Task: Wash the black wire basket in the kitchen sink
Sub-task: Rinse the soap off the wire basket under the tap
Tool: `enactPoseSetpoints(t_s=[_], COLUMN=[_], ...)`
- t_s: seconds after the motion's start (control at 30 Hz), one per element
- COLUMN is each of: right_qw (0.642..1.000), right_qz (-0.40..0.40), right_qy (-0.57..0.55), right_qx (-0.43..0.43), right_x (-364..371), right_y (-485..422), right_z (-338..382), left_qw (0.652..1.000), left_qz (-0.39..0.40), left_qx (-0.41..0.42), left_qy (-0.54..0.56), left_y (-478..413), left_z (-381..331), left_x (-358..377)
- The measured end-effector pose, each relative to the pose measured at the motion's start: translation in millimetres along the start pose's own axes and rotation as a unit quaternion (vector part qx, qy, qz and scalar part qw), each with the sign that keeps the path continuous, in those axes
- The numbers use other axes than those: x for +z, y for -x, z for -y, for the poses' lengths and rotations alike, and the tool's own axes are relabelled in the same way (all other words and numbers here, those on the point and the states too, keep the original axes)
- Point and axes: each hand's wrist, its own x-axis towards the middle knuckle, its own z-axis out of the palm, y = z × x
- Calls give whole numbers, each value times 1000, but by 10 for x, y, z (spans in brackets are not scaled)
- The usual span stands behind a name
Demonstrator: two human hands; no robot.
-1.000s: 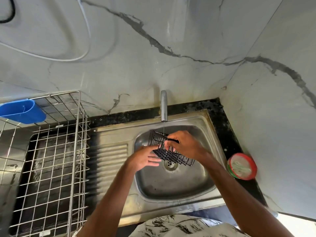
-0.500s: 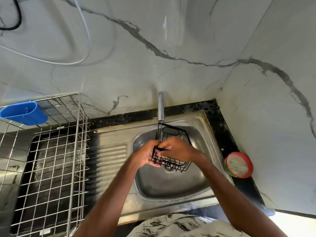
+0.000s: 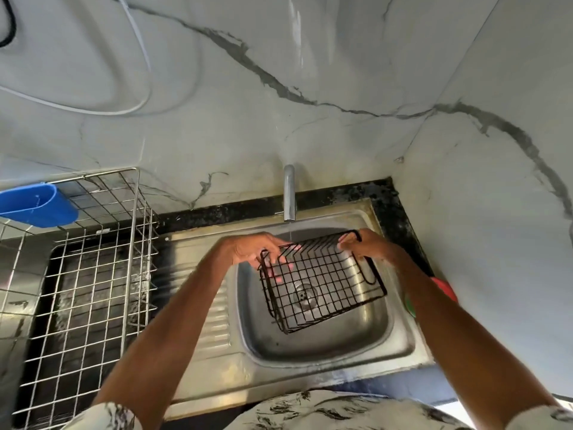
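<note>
Nearest me, at the bottom edge: black-and-white patterned shirt [image 3: 325, 411], both forearms reaching forward. Over the bowl of the stainless steel sink [image 3: 325, 349], the black rectangular wire basket [image 3: 322, 283] is held tilted, the round drain [image 3: 305, 294] visible through its mesh. Left hand [image 3: 248, 249] grips the basket's left wall, fingertips showing through the grid. Right hand [image 3: 369, 246] clasps the far right corner of the rim. Chrome tap [image 3: 289, 193] just beyond, a thin stream under it. Left: silver wire dish rack [image 3: 132, 231] carrying a blue plastic tub [image 3: 37, 204]. Behind: grey-veined marble wall [image 3: 279, 88].
</note>
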Motion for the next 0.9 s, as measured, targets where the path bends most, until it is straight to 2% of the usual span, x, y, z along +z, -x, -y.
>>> enactPoseSetpoints(t_s=[0.07,0.13,0.23,0.33,0.47,0.53,0.63,0.7,0.77,0.83,0.9], right_qw=[983,964,957,949,940,935,926,954,969,933,908], right_qz=[74,92,66,21,-40,-50,-71,-117,-187,-284,-374], right_qy=[-162,-236,-260,-286,-290,-291,-297,-186,28,191,190], right_qx=[40,76,106,135,173,197,223,202,162,111,-15], right_x=[42,113,183,144,26,-43,-141,-202,-220,-171,-55], right_y=[22,38,45,58,96,145,239,288,348,403,452], right_z=[-63,-121,-144,-92,-28,32,141,202,303,471,709], left_qw=[1000,999,993,969,942,932,938,939,940,938,936], left_qz=[-20,-35,-71,-147,-181,-178,-141,-129,-134,-136,-128], left_qx=[12,20,34,46,45,50,52,56,69,74,72], left_qy=[15,27,90,191,279,311,312,313,306,310,319], left_y=[-105,-88,-79,-192,-369,-391,-433,-443,-478,-536,-618], left_z=[70,15,-51,125,487,547,562,536,515,514,510], left_x=[-97,-97,-41,52,273,331,392,433,455,445,427])
